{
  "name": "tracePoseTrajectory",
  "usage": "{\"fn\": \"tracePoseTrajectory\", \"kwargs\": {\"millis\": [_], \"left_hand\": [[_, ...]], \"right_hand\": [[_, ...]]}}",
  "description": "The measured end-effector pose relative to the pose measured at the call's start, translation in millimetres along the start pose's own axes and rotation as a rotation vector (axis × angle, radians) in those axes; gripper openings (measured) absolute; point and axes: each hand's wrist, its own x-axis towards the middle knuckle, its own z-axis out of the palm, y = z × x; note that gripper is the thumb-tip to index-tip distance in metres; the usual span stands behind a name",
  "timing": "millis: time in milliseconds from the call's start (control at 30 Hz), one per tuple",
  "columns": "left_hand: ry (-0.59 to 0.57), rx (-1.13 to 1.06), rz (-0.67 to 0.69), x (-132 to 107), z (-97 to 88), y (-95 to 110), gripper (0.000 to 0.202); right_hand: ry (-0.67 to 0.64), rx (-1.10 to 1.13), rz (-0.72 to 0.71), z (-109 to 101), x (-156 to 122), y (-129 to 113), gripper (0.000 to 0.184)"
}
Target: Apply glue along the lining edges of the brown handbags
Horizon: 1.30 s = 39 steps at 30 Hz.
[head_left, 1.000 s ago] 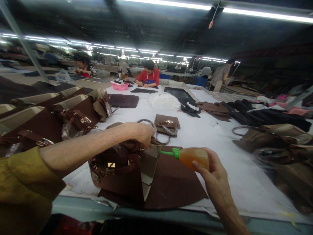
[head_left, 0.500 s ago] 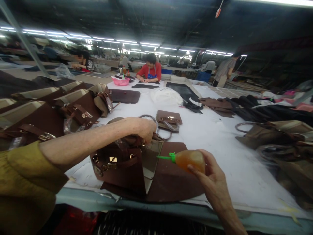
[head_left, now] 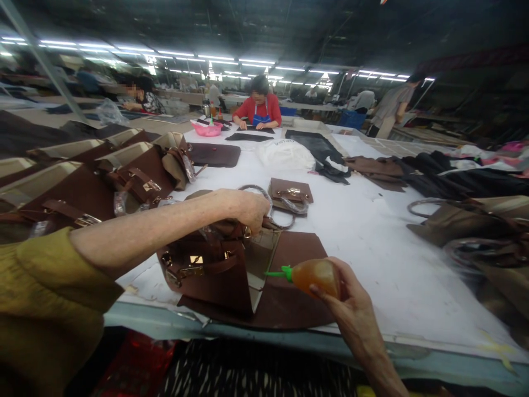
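Note:
A dark brown leather handbag [head_left: 206,273] with gold buckles stands near the table's front edge on a brown leather panel [head_left: 289,298]. My left hand [head_left: 248,208] is closed on the top rim of the handbag, by its handle. My right hand [head_left: 351,309] grips an orange squeeze bottle [head_left: 316,275] with a green nozzle. The nozzle tip points left at the bag's open beige side flap [head_left: 260,270].
A row of brown handbags [head_left: 103,182] lines the left side of the white table [head_left: 363,242]. A small brown bag [head_left: 289,196], a white bag [head_left: 285,155], dark leather pieces and tan bags [head_left: 475,226] lie beyond and right. A person in red [head_left: 258,110] works at the far end.
My right hand has brought the bottle lower and slightly left, its nozzle closer to the bag's side flap. My left hand keeps its hold on the bag's top.

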Motion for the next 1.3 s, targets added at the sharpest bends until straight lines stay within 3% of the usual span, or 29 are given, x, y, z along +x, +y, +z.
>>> {"fn": "tracePoseTrajectory", "kwargs": {"millis": [200, 700, 833, 1033, 1133, 1300], "left_hand": [[-0.012, 0.045, -0.027, -0.4, -0.2, 3.1, 0.034], [0.065, 0.073, -0.029, -14.0, 9.4, 11.6, 0.03], [0.065, 0.056, -0.091, -27.4, 9.3, 17.7, 0.031], [0.014, 0.147, -0.226, -64.3, -11.6, 42.3, 0.019], [0.092, 0.207, -0.23, -76.9, -10.4, 48.0, 0.017], [0.27, 0.228, -0.17, -77.7, 21.2, 50.3, 0.016]], "right_hand": [[-0.017, -0.042, 0.019, 3.9, -6.9, 4.9, 0.049], [0.04, 0.136, 0.126, 11.1, -18.1, 15.8, 0.05], [0.001, 0.214, 0.175, 8.9, -21.9, 13.9, 0.047], [-0.033, 0.276, 0.177, 1.8, -19.7, 2.9, 0.038], [-0.008, 0.291, 0.174, 1.5, -16.7, 2.5, 0.039], [0.043, 0.303, 0.16, 4.9, -10.8, 7.2, 0.042]]}}
